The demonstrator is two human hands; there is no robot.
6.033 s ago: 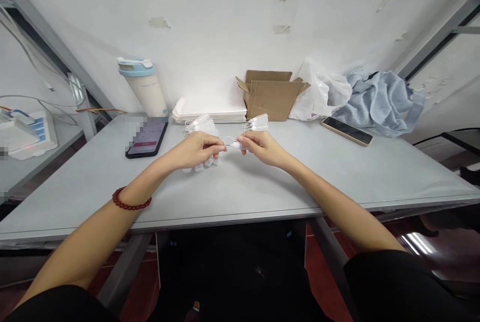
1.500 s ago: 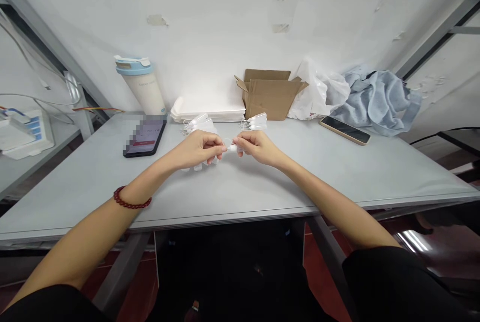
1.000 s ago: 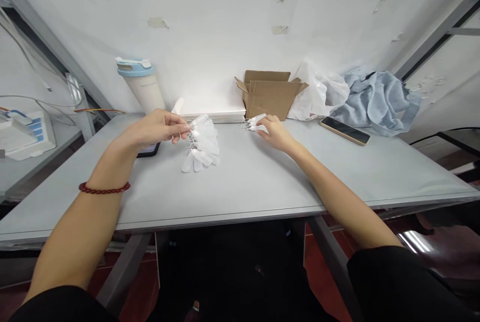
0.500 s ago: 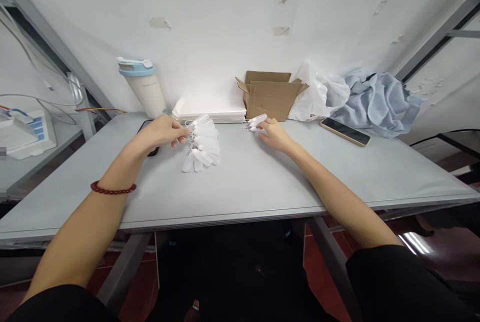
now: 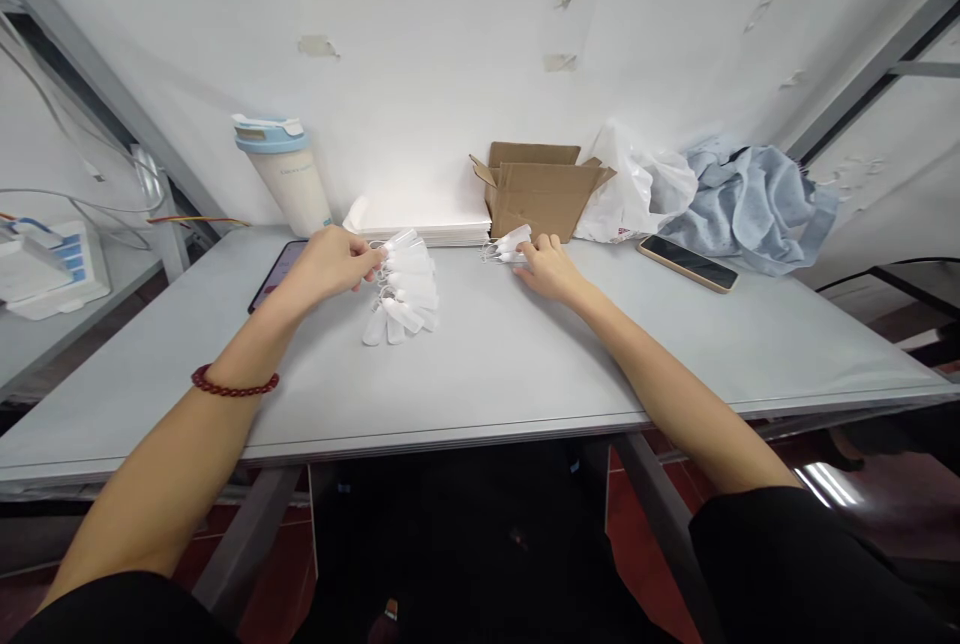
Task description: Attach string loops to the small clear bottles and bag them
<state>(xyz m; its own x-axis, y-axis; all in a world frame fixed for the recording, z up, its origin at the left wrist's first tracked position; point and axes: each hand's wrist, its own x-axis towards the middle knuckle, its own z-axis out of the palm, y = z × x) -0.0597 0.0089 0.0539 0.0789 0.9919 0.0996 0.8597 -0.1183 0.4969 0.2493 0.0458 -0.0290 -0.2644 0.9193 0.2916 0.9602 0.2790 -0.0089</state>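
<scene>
A fanned row of white, translucent plastic tags (image 5: 411, 282) with thin loops lies left of the middle of the table. At the upper left of this row is my left hand (image 5: 336, 262), its thumb and forefinger pinched on the looped end of a tag. A smaller bunch of similar tags (image 5: 514, 240) rests just in front of the cardboard box. My right hand (image 5: 551, 267) holds the right side of that bunch, thumb and fingers closed around the tag ends. Its fingers hide part of those tags.
Along the wall stand a cup with a blue lid (image 5: 283, 172), a white stack (image 5: 420, 224), a cardboard box (image 5: 536, 194), a white plastic bag (image 5: 630, 186) and a blue cloth (image 5: 754, 204). One phone (image 5: 688, 263) lies at right, another (image 5: 279, 274) behind my left arm.
My left hand has shifted slightly right and closed its fingertips on a tag's end, uncovering more of the left phone. My right hand stays at the smaller bunch, its fingers slightly adjusted.
</scene>
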